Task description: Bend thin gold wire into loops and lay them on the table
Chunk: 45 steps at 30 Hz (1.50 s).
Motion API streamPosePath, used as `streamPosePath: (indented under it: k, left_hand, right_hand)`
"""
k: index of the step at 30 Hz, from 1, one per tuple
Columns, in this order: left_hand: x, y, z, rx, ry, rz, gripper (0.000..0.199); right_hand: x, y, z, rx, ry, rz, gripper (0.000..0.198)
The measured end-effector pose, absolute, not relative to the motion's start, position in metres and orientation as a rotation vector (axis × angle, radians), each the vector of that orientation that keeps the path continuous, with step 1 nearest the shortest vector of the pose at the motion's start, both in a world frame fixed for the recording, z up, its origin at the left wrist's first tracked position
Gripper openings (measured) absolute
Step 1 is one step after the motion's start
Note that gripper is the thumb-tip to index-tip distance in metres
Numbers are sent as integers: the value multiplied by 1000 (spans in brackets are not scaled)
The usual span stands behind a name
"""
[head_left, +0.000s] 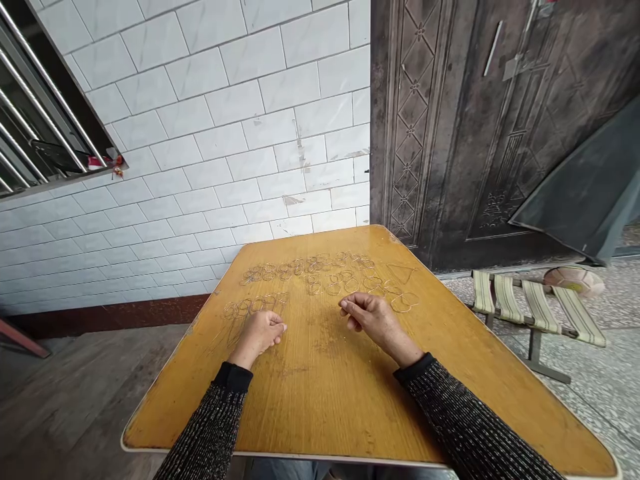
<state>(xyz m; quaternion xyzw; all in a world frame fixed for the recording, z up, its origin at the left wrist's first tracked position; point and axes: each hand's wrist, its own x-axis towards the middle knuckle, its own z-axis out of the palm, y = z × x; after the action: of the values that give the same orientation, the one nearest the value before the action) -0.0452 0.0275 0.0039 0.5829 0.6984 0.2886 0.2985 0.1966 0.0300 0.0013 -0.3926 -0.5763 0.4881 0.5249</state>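
So on the far left there's a barred window (47, 100), phone-looking thing on its sill, too dim to be sure. Then the wooden table (310, 413), with the thin wire all laid out on its top. The left batch of wire loops (245, 307) sits right by the left hand (263, 333), with some straighter wire ends (231, 331) trailing beside the wrist. Thumb and index look pressed together there, but I can't tell if a strand's between them. My worry is that wrist: a cuff or knuckle catching those ends could drag the whole batch into a tangle.

Behind and between the hands, a back row of wire loops (315, 264) overlaps a lot, so lifting one might pull its neighbours along. The right hand (373, 320) has thumb and index pinched too; wire that fine wouldn't show, so can't say what's in it. It's just beside the petal-shaped wire loops (404, 302), and a careless sweep could bend them. Past those lies a roughly triangular wire (401, 272), then, off the table, a striped folding stool (537, 307).
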Motion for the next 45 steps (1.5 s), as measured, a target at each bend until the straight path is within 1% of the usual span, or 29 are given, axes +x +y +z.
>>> streamPosePath:
  k: [5, 9, 11, 13, 16, 19, 23, 29, 31, 35, 41, 45]
  left_hand:
    - [-46, 25, 6, 1646, 1922, 775, 6]
    - [-37, 18, 23, 1777, 1892, 801, 10]
    - [-25, 15, 32, 1837, 1842, 824, 11]
    - [-7, 16, 38, 1970, 1742, 886, 17]
    - [25, 21, 33, 2158, 1559, 1026, 19]
    - [48, 27, 13, 2254, 1492, 991, 20]
    - [57, 26, -13, 2290, 1457, 953, 16]
    - [59, 12, -18, 2597, 1126, 809, 13]
    - [60, 10, -16, 2668, 1046, 847, 13]
    - [60, 7, -11, 2795, 925, 1060, 16]
    - [54, 2, -8, 2983, 831, 1249, 16]
    - [53, 2, -7, 3000, 803, 1280, 17]
  right_hand:
    - [196, 32, 0, -965, -1415, 1162, 24]
    - [193, 31, -1, -1014, -1523, 1152, 23]
    - [191, 30, -2, -1012, -1666, 1147, 21]
    - [191, 31, -4, -1042, -1720, 1125, 18]
    - [194, 34, -7, -1120, -1757, 1052, 16]
    - [201, 39, -7, -1217, -1768, 930, 16]
    - [217, 46, -5, -1341, -1755, 729, 16]
    - [237, 55, -6, -1509, -1745, 472, 21]
    - [237, 58, -9, -1543, -1770, 396, 23]
    - [223, 65, -11, -1564, -1870, 218, 23]
    - [174, 87, 7, -1403, -2218, -37, 27]
    - [143, 105, 9, -1292, -2424, -166, 20]
